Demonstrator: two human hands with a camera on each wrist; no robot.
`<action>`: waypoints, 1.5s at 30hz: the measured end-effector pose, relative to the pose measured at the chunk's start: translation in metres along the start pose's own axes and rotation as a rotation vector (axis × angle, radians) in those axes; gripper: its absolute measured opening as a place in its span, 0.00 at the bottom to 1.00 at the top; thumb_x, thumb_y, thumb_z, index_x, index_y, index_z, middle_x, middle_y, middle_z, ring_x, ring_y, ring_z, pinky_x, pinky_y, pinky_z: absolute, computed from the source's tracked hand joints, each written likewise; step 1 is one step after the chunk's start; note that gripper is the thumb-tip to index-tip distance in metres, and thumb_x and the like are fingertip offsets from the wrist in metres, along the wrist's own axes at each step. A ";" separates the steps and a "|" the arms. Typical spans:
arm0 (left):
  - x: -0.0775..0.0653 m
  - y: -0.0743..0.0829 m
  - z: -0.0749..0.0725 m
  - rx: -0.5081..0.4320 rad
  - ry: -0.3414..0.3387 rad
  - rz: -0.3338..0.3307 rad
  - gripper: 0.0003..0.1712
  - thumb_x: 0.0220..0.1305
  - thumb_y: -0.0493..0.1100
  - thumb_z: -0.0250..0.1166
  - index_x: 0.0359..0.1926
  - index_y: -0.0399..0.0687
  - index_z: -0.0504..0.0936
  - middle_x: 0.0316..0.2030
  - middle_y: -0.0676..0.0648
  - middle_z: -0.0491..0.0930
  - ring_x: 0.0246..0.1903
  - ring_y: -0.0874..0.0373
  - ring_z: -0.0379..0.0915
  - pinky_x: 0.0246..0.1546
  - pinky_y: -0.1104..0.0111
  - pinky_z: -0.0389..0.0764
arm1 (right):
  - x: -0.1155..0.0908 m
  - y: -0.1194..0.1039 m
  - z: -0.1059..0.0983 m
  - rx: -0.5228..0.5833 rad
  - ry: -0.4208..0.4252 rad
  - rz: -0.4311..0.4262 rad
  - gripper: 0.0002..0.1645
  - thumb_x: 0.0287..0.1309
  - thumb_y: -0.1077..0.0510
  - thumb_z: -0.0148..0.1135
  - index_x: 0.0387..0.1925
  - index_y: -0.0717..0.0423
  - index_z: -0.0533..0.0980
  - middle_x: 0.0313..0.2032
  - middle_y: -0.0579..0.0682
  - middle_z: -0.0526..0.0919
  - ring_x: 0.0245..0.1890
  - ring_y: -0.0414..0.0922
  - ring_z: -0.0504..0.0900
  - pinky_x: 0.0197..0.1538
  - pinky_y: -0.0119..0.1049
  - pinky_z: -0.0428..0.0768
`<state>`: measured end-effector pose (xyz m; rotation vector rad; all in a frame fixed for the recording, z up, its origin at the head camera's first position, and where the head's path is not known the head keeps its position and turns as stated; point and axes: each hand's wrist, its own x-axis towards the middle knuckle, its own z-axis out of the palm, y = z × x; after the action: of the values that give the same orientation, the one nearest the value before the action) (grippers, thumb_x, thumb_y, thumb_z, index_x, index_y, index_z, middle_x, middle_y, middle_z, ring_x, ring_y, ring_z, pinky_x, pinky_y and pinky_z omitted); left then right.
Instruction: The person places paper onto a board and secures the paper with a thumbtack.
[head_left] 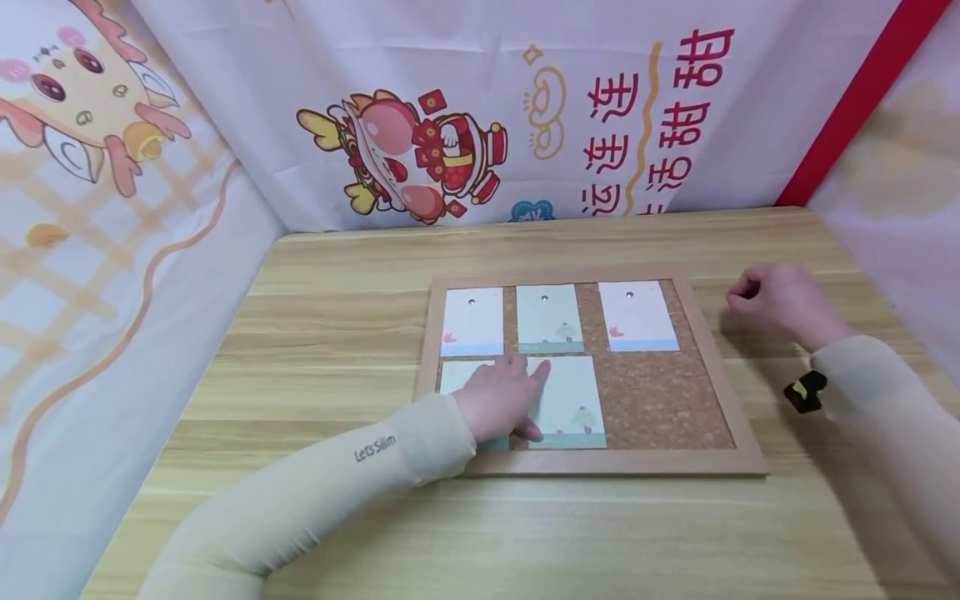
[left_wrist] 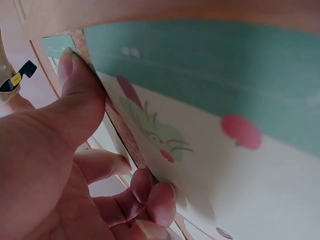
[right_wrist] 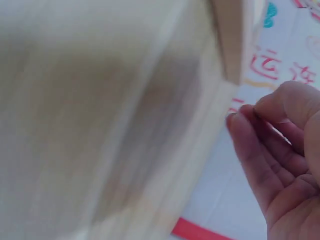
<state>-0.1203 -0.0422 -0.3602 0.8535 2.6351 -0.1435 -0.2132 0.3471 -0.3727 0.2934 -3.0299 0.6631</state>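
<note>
A wood-framed corkboard (head_left: 656, 400) lies on the table. Across its upper part sit a white card (head_left: 471, 329), a pale green card (head_left: 536, 325) and another white card (head_left: 637, 321), each with a silver pin near its top. Below them, my left hand (head_left: 498, 396) rests over a green-bottomed card (head_left: 577, 408), thumb on its lower left edge, fingertips near its top. A similar card (left_wrist: 200, 165) beside it is partly covered by that hand. Right of the board, my right hand (head_left: 783, 304) hovers with thumb and fingertips together; anything between them is hidden.
The wood-grain table (head_left: 322, 333) extends around the board. Printed cloth (head_left: 525, 108) hangs along the back and both sides. A black strap end with a yellow mark (head_left: 804, 392) sticks out from the right wrist.
</note>
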 end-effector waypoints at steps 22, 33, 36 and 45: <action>0.001 -0.001 0.001 0.028 -0.006 0.017 0.59 0.50 0.66 0.71 0.77 0.47 0.57 0.57 0.39 0.73 0.46 0.49 0.71 0.35 0.62 0.78 | -0.029 -0.127 0.003 0.025 0.163 -0.498 0.12 0.48 0.72 0.74 0.36 0.59 0.86 0.33 0.53 0.88 0.32 0.46 0.86 0.37 0.46 0.84; 0.000 -0.001 0.000 0.019 0.006 0.027 0.58 0.52 0.65 0.71 0.76 0.46 0.58 0.55 0.39 0.73 0.43 0.50 0.70 0.35 0.62 0.78 | -0.066 -0.188 0.007 -0.063 0.416 -1.146 0.20 0.77 0.60 0.44 0.47 0.65 0.82 0.39 0.57 0.86 0.37 0.50 0.86 0.38 0.45 0.84; -0.001 -0.001 0.000 0.022 0.013 0.032 0.57 0.52 0.66 0.70 0.76 0.46 0.58 0.54 0.39 0.74 0.42 0.51 0.70 0.34 0.63 0.78 | -0.075 -0.203 0.005 -0.112 0.545 -1.268 0.17 0.75 0.67 0.46 0.47 0.67 0.82 0.39 0.60 0.86 0.34 0.51 0.87 0.36 0.45 0.84; -0.001 0.000 -0.003 0.042 -0.004 0.038 0.58 0.53 0.67 0.69 0.76 0.45 0.56 0.55 0.38 0.74 0.43 0.51 0.71 0.35 0.63 0.79 | -0.088 -0.232 -0.001 -0.041 0.834 -1.560 0.13 0.69 0.68 0.54 0.36 0.72 0.83 0.33 0.65 0.86 0.27 0.53 0.87 0.24 0.40 0.82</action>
<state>-0.1203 -0.0420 -0.3574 0.9160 2.6185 -0.1911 -0.0831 0.1560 -0.2822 1.5537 -1.3264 0.3436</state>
